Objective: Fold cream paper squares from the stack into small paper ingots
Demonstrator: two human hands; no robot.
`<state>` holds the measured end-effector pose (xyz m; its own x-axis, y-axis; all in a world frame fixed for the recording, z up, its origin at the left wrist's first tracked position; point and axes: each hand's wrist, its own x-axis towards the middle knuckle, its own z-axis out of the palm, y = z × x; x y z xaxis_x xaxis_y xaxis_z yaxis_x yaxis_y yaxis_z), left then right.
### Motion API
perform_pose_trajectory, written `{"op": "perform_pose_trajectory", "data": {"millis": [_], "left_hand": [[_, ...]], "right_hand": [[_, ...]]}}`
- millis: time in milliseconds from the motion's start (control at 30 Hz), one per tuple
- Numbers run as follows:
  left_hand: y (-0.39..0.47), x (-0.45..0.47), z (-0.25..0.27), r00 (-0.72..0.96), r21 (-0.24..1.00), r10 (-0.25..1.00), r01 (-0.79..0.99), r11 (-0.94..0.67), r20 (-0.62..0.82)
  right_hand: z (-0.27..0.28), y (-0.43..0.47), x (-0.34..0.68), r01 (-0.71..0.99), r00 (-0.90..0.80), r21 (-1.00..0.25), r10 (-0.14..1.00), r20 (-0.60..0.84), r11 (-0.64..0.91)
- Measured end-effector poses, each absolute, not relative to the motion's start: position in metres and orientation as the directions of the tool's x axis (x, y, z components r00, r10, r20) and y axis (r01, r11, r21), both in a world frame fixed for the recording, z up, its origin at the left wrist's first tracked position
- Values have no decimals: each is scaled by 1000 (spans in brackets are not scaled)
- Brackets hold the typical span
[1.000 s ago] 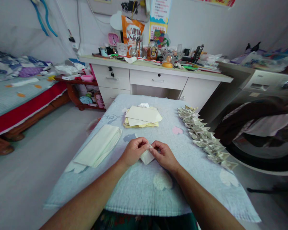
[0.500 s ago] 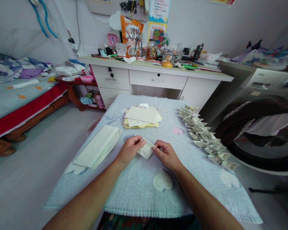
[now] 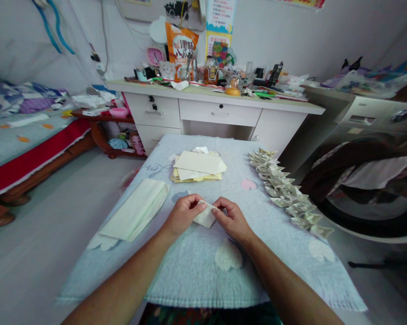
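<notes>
A small folded piece of pale paper (image 3: pixel 206 217) is pinched between both hands over the light blue cloth-covered table (image 3: pixel 203 271). My left hand (image 3: pixel 183 213) grips its left edge with thumb and fingers. My right hand (image 3: pixel 233 220) holds its right corner. Beyond the hands lies a loose stack of cream and yellow paper sheets (image 3: pixel 198 166). Along the table's right side runs a row of several folded paper pieces (image 3: pixel 286 193).
A pile of pale folded sheets (image 3: pixel 135 210) lies at the table's left edge. Behind stands a white desk (image 3: pixel 220 110) crowded with clutter. A bed with a red base (image 3: pixel 30 144) is at the left, a washing machine (image 3: pixel 369 180) at the right.
The folded paper was turned and reworked between the fingers; both hands stayed at the same spot on the table. The view shifted slightly.
</notes>
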<state>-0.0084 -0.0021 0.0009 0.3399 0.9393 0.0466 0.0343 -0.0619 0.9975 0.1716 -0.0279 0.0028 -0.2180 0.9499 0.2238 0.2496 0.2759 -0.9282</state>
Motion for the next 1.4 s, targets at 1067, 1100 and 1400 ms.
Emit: {"op": "perform_pose_trajectory", "data": {"millis": [1067,1100,1400], "left_hand": [[-5,-4,-1,440,996,894,-2,92,-81],[-5,-4,0,461,997,885,8,74,-70],[-7,-4,1,419,951,903,231,-206,94]], "right_hand": [[1,-23,180,178,-79,-969,984,157,169],[1,-23,180,184,-81,-968,984,157,170],[5,-24,171,255,-200,-935,959,199,247]]}}
